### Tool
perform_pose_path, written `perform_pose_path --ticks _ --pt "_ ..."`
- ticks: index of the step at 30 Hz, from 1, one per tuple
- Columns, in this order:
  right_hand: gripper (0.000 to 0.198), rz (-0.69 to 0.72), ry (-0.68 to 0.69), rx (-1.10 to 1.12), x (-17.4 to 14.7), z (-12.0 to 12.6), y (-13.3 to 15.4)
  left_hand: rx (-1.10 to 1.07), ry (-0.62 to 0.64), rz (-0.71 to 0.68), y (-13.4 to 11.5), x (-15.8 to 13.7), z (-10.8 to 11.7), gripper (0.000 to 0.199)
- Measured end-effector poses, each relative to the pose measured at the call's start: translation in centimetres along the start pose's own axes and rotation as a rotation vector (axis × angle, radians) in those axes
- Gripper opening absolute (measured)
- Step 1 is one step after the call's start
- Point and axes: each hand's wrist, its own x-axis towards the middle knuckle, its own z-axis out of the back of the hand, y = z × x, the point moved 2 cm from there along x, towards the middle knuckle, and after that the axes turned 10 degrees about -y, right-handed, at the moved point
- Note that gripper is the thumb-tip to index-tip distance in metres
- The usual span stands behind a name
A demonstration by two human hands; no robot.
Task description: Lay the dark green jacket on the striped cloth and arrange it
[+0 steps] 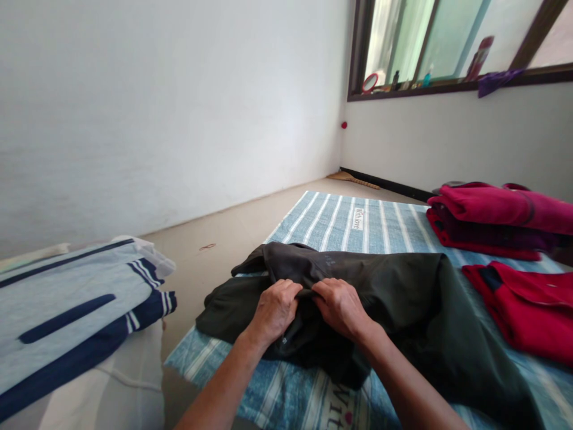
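Note:
A dark green-black jacket (403, 298) lies crumpled across a blue-and-white striped cloth (286, 388). Its fabric is bunched up in the middle, and one part trails off toward the lower right. My left hand (278, 304) is closed on a fold near the jacket's middle. Close beside it, my right hand (342, 306) pinches the same stretch of fabric, fingers curled under. Only a small gap separates the two hands. The fingertips of both are partly hidden in the cloth.
Folded red and dark clothes (487, 206) are stacked at the right, with a red garment (532, 304) nearer. At the left lies a grey-and-navy garment (67, 310). A window (447, 42) with small items on its sill is behind; a broom-like object (351, 178) rests by the wall.

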Motion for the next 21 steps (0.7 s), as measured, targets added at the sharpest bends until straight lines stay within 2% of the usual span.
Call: perform_pose_path --ticks 4,8,11,15,21 --pt "0.019 0.003 -0.174 0.082 -1.4 0.9 -0.5 -0.133 -0.012 -0.018 1.3 -0.6 0.7 0.02" --pt "0.018 -0.012 -0.354 0.13 -5.0 2.6 -1.2 -0.226 -0.081 0.036 3.3 -1.6 1.8 0.023" --pt "0.017 0.015 -0.35 0.124 -8.5 3.3 -1.1 -0.198 -0.142 0.063 5.0 -2.4 2.2 0.024" --pt "0.017 0.076 -0.296 0.096 -12.1 3.2 0.0 -0.098 -0.181 0.003 6.6 -2.6 2.0 0.027" --pt "0.023 0.277 -0.421 -0.002 -13.1 2.1 1.1 0.048 -0.172 -0.217 7.4 -1.3 1.5 0.032"
